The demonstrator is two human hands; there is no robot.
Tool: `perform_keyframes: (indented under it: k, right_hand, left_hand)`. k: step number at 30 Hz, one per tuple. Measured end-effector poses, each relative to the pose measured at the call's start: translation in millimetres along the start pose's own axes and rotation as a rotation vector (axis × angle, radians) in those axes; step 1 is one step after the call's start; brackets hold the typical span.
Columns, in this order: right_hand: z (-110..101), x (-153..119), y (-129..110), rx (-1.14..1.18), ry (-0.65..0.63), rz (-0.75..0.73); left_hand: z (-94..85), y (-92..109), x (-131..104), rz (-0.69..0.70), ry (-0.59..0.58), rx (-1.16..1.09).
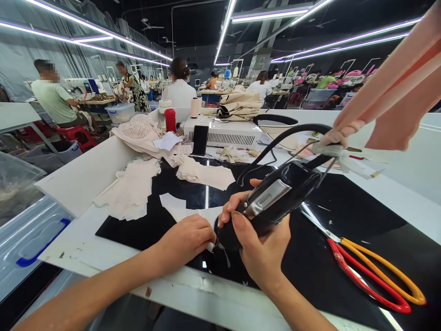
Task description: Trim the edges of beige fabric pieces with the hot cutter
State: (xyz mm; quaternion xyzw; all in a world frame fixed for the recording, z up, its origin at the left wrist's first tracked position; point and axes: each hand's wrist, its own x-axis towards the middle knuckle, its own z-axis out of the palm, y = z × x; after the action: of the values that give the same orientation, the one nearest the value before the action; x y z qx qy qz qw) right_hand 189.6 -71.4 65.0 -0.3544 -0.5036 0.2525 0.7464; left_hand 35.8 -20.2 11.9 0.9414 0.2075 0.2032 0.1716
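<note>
My right hand [263,243] is wrapped round a black corded hand tool [287,186] with a metal plate on its side. The tool tilts down to the left, and its rounded lower end is close to the table. At that end my left hand [188,239] pinches the near edge of a pale cut fabric piece [174,204], which lies partly behind the fingers. The exact spot where tool and fabric meet is hidden. A pink cloth strip [382,87] is knotted round the tool's cable at the top.
Scissors with red and orange handles [375,276] lie at the right on the black board [344,197]. Beyond my hands are two stacks of pale fabric pieces [132,188] [206,174], a phone [200,140], a red bottle [170,120] and a white machine box [223,132]. Several people sit further back.
</note>
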Motion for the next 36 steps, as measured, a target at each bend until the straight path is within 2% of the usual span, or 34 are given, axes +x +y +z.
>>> perform_keyframes:
  k: [8,18,24,32,36]
  right_hand:
    - [1.5,-0.2,-1.0,0.019,-0.006,0.012]
    - [2.3,0.3,-3.3,0.051,-0.011,0.0]
    - [1.1,-0.2,-1.6,0.049,-0.024,0.002]
    - [-0.2,-0.9,1.5,0.065,-0.019,-0.011]
    - [1.3,-0.7,-0.3,0.067,-0.011,-0.002]
  left_hand:
    - [-3.2,-2.9,-10.1,0.106,-0.043,0.06]
    - [0.9,-8.2,-20.7,0.27,0.089,0.19]
    - [1.4,-6.3,-21.0,0.252,0.089,0.202]
    - [-4.3,-0.2,-15.6,0.087,0.06,0.036]
    - [-3.8,0.2,-13.7,0.074,0.064,0.025]
